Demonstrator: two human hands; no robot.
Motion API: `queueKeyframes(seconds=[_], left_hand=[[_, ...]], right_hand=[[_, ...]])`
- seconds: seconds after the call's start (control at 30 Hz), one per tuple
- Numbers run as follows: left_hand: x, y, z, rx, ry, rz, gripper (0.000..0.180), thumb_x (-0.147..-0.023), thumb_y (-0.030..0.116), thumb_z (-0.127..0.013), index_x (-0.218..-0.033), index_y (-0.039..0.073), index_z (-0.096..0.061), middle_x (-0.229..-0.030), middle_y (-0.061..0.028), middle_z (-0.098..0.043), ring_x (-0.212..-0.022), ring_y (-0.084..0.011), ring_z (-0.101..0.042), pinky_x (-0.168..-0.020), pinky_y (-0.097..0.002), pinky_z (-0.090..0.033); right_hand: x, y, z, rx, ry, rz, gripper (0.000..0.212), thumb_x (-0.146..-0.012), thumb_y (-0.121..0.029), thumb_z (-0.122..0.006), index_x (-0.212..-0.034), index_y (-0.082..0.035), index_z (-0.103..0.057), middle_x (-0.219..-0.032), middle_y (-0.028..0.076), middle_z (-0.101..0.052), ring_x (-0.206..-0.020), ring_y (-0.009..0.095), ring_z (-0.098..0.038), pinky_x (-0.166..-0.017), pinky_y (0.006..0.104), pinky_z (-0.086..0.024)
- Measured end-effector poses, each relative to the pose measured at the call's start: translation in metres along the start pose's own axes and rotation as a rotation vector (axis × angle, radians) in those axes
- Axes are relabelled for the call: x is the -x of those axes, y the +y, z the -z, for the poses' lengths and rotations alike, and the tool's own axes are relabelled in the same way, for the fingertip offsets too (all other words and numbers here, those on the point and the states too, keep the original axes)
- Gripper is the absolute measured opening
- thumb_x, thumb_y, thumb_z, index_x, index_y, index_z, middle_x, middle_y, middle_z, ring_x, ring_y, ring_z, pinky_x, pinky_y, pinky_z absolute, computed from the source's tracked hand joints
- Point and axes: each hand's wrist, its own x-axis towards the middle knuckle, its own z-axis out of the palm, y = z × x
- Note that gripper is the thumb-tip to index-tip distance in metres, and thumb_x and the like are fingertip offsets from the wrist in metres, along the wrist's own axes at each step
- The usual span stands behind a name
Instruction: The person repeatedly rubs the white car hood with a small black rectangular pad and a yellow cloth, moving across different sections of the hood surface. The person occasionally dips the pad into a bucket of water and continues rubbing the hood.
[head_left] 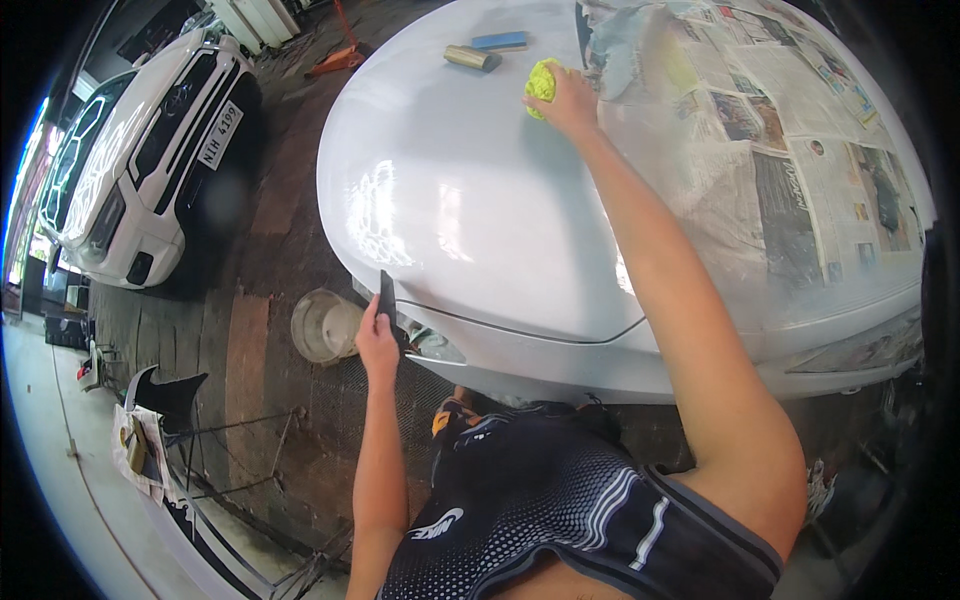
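My right hand (573, 100) is stretched far forward, its fingers closed round a crumpled yellow-green cloth (541, 88). The cloth rests on the smooth silver-white car hood (480, 240). Low at the hood's near left edge, my left hand (376, 345) grips a thin, dark flat strip (388, 298), held upright; its exact kind does not show. Just beyond the cloth, a blue block (499, 41) and a brownish-gold half-round block (471, 58) lie side by side on the hood.
Newspaper (790, 190) masks the car's right part. A round bucket (327, 326) stands on the floor left of the bumper. Further left are a white car (150, 170) and a metal stand (235, 450). An orange floor jack (337, 60) sits at the back.
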Motion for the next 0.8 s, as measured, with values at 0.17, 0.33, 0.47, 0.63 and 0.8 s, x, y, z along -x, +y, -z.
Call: queueKeyframes(seconds=[0.17,0.33,0.47,0.63,0.8], left_hand=[[-0.016,-0.014,0.063,0.327,0.165,0.17,0.037,-0.099,-0.001,-0.056,-0.136,-0.001,-0.064,-0.094,0.0036,-0.061,-0.079,-0.0047,-0.05,-0.07,-0.0211,-0.042],[-0.074,-0.119,0.1,0.449,0.238,0.344,0.039,-0.098,-0.004,-0.053,-0.136,-0.005,-0.06,-0.115,-0.0061,-0.067,-0.095,-0.0117,-0.063,-0.084,-0.0266,-0.05],[-0.117,-0.183,0.106,0.39,0.208,0.471,0.038,-0.096,-0.006,-0.052,-0.133,-0.004,-0.061,-0.103,-0.0024,-0.064,-0.082,-0.0078,-0.056,-0.071,-0.0248,-0.046],[-0.181,-0.191,0.119,0.265,0.074,0.453,0.039,-0.096,-0.008,-0.053,-0.133,-0.001,-0.063,-0.088,0.0039,-0.055,-0.071,-0.0041,-0.045,-0.061,-0.0221,-0.037],[-0.236,-0.206,0.145,0.118,0.058,0.369,0.039,-0.096,-0.007,-0.055,-0.133,-0.002,-0.063,-0.084,0.004,-0.052,-0.072,-0.0057,-0.043,-0.065,-0.0227,-0.037]], right_hand=[[0.006,-0.036,-0.034,0.457,-0.127,-0.06,0.072,-0.078,-0.049,-0.081,-0.135,-0.01,-0.06,-0.137,0.016,-0.057,-0.132,0.037,-0.048,-0.109,0.0624,-0.031],[-0.04,-0.034,-0.065,0.422,-0.02,0.11,0.057,-0.086,-0.046,-0.073,-0.129,-0.01,-0.062,-0.133,0.011,-0.062,-0.13,0.032,-0.053,-0.108,0.0527,-0.039],[-0.092,-0.06,-0.111,0.356,-0.156,0.053,0.052,-0.087,-0.043,-0.073,-0.127,-0.01,-0.064,-0.129,0.009,-0.065,-0.123,0.031,-0.059,-0.101,0.0477,-0.045],[-0.121,-0.066,-0.183,0.399,-0.042,-0.004,0.042,-0.089,-0.038,-0.072,-0.122,-0.013,-0.065,-0.122,0.01,-0.067,-0.114,0.032,-0.063,-0.093,0.0483,-0.049],[-0.145,-0.06,-0.19,0.205,0.072,-0.352,0.028,-0.094,-0.032,-0.066,-0.114,-0.013,-0.065,-0.115,0.012,-0.069,-0.099,0.036,-0.069,-0.084,0.0503,-0.053]])
